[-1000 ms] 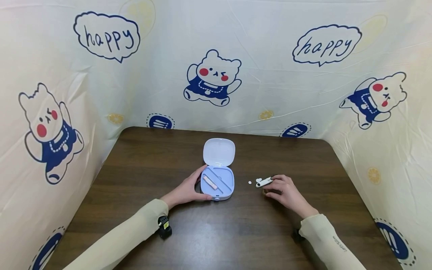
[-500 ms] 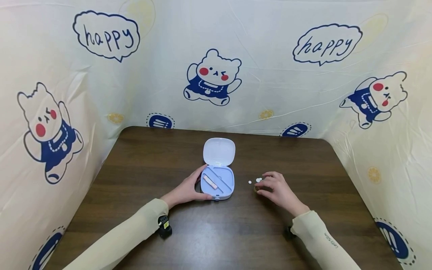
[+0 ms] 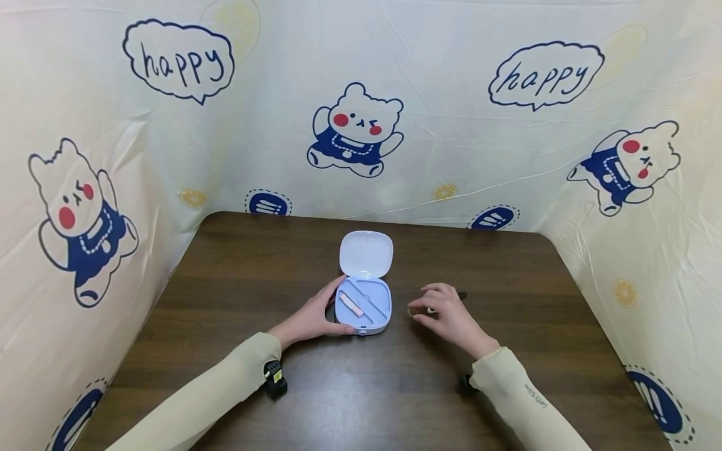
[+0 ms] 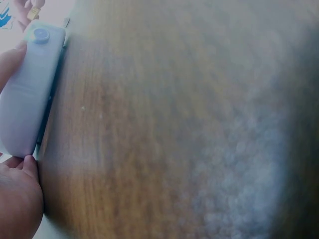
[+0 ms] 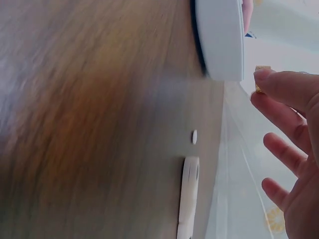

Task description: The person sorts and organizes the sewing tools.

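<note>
My left hand (image 3: 312,315) grips the near-left side of a light-blue hinged case (image 3: 385,322), thumb at its front and fingers behind its left edge. The case's lid (image 3: 366,254) stands open, tipped back. In the case's divided tray lies a short pale-pink stick (image 3: 351,305), left of the diagonal slot. Just right of the case, my right hand (image 3: 448,316) pinches a small gold-coloured piece (image 5: 262,68) between thumb and index finger, its other fingers loosely bent. In the right wrist view, a white oblong tool (image 5: 188,194) and a small white disc (image 5: 195,137) lie on the table.
The dark end (image 3: 462,295) of something shows beyond my right hand, which hides most of the small items there. The brown wooden table (image 3: 254,250) is bounded at the back and sides by printed cloth (image 3: 429,150).
My right hand has moved left toward the case, carrying the small gold piece past the white tool and discs, which it now mostly covers. The left hand and case have stayed put.
</note>
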Tool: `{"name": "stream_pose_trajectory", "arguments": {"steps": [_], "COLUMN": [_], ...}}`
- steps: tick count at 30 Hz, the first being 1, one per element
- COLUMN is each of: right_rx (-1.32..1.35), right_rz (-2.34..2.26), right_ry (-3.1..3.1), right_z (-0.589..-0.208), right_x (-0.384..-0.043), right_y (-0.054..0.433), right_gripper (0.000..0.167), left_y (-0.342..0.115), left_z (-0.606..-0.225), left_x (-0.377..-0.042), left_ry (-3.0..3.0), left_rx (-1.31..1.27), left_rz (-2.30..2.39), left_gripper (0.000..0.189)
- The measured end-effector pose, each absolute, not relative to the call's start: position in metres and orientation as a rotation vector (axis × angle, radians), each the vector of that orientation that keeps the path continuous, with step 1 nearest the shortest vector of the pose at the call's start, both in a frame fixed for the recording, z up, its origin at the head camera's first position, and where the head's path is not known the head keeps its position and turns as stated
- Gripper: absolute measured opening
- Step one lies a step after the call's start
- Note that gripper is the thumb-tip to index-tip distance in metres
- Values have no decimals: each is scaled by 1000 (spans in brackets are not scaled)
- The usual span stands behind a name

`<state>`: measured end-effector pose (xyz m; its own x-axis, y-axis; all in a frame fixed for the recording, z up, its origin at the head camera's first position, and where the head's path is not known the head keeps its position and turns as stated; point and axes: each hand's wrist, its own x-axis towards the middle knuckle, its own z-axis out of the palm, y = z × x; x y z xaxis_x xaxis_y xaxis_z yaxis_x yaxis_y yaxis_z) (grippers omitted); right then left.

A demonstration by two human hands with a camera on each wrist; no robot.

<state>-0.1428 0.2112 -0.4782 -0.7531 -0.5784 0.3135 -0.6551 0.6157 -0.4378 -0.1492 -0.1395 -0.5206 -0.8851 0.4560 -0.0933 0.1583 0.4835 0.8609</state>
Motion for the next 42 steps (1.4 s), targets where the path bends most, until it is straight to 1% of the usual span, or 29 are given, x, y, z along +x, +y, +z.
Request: {"name": "stream_pose_trajectory", "arguments": {"steps": [18,36,42], "right_rx": [1080,1096,1144], "right_rz": [875,868,848], "right_ry": [-2679,-2627,-2577], "right_z": [-480,-481,-480], "right_x": [-145,-150,-151], "right_y": [177,144,130], "right_gripper": [23,18,17], "left_y": [-140,-140,-140], "left_z": [-521,-520,-521], "left_x": [-148,-149,-149], "left_ry": [2428,2437,2433], "left_rx": [526,529,533], "left_rz": [1356,1340,1334], "left_gripper": [119,119,119]}}
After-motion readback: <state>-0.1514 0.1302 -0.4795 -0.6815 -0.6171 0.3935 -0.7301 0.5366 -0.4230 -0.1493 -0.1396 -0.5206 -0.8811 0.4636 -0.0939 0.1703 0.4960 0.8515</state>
